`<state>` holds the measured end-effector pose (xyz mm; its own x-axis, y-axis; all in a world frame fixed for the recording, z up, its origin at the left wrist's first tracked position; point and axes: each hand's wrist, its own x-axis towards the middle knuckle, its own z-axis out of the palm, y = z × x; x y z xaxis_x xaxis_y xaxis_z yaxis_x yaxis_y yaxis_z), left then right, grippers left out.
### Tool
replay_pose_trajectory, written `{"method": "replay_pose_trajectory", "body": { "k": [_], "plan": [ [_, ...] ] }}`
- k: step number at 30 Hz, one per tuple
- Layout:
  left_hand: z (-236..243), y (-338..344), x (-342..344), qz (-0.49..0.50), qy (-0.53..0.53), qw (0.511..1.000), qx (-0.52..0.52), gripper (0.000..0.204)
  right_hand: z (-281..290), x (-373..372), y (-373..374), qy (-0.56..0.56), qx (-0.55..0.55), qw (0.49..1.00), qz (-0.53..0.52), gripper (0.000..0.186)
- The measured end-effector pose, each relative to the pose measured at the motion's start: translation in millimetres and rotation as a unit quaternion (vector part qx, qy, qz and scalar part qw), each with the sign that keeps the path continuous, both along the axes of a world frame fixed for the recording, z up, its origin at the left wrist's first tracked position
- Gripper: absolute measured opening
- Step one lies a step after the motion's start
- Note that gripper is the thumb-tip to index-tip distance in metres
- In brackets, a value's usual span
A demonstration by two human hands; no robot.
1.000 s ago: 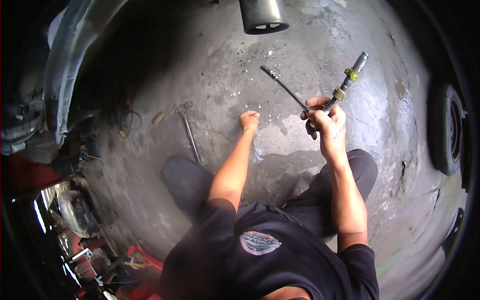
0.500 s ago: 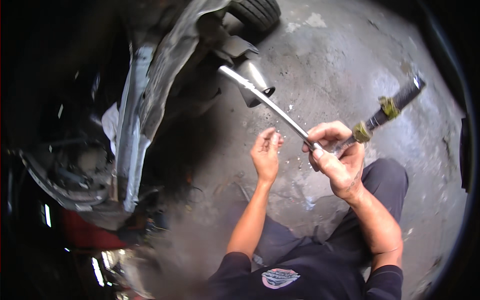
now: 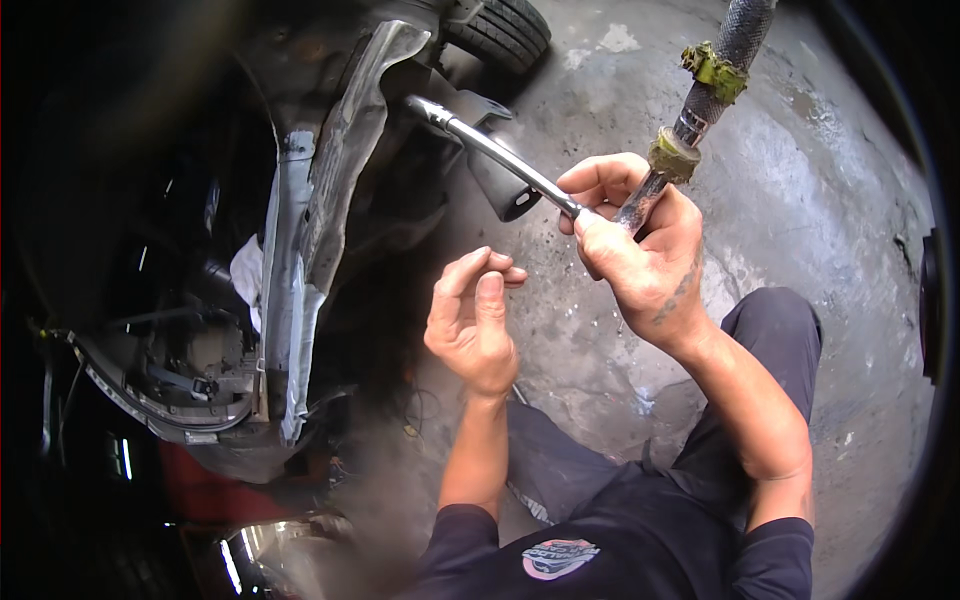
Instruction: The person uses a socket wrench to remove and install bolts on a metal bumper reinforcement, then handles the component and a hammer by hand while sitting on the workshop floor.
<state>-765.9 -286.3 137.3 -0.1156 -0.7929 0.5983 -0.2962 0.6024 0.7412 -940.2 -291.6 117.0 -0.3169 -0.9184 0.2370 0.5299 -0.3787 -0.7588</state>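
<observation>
My right hand is closed around a wrench where its handle and a shiny extension bar meet; the joint is mostly covered by my fingers. Dark and knurled, the wrench handle slants up and away to the right, with dirty green wraps around it. The bar points to the upper left, and a socket-like end shows near the car's underside. My left hand hovers below the bar, empty, with fingers slightly bent and the thumb apart.
The car body's bent grey metal edge runs along the left. A grey tubular part juts out behind the bar, and a tire stands at the top. Concrete floor spreads to the right. My knee is raised.
My right hand has moved up and slightly left with the wrench, and its handle has swung steeper. My left hand has shifted left and slightly down, still empty.
</observation>
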Motion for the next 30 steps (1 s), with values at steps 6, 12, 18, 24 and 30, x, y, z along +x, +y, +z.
{"method": "replay_pose_trajectory", "body": {
  "k": [6, 12, 18, 24, 30],
  "plan": [
    [24, 10, 2, 0.023, -0.049, 0.997, -0.048, 0.021, 8, -4, -2, 0.021, -0.010, 1.000, 0.004, 0.023],
    [40, 9, -14, 0.016, -0.080, 0.993, -0.081, 0.021, 26, 5, -26, 0.037, -0.046, 0.998, -0.036, 0.023],
    [71, 8, -29, 0.032, -0.077, 0.990, -0.114, 0.022, 46, 13, -21, -0.007, -0.005, 0.998, 0.064, 0.028],
    [155, -16, -60, -0.003, -0.168, 0.973, -0.157, 0.041, 82, 9, -16, -0.016, -0.032, 0.967, 0.251, 0.035],
    [211, -53, -150, -0.218, -0.010, 0.974, 0.063, 0.029, 26, -34, -39, 0.409, -0.088, 0.908, 0.015, 0.038]
  ]
}}
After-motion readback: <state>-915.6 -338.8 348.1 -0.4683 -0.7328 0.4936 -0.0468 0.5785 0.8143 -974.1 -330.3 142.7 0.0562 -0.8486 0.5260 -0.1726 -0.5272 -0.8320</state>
